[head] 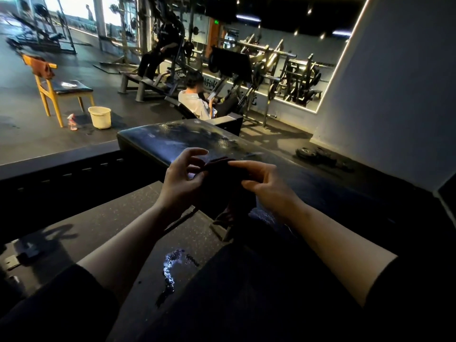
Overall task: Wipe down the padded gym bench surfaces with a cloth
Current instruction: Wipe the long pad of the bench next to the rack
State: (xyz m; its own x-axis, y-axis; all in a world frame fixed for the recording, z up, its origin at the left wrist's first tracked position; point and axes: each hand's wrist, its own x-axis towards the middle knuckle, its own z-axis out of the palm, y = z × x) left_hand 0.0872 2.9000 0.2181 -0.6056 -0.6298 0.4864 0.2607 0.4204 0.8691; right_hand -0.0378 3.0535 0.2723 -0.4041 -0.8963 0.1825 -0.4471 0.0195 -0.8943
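Padded black vinyl gym bench [172, 141]: centre, wet sheen. Dark maroon cloth [222, 183]: above bench, pinched between left hand [183, 180] and right hand [265, 183]. Cream plastic bucket [100, 117]: ten o'clock.

Writing on the far wall [243, 93] is too blurred to read

A dark cloth [222, 183], bunched and hanging in folds, is gripped between the fingers [195, 156] of both hands. Just beyond the fingertips lies the black padded bench pad [172, 139], flat and glossy, with wet-looking patches shining on it.
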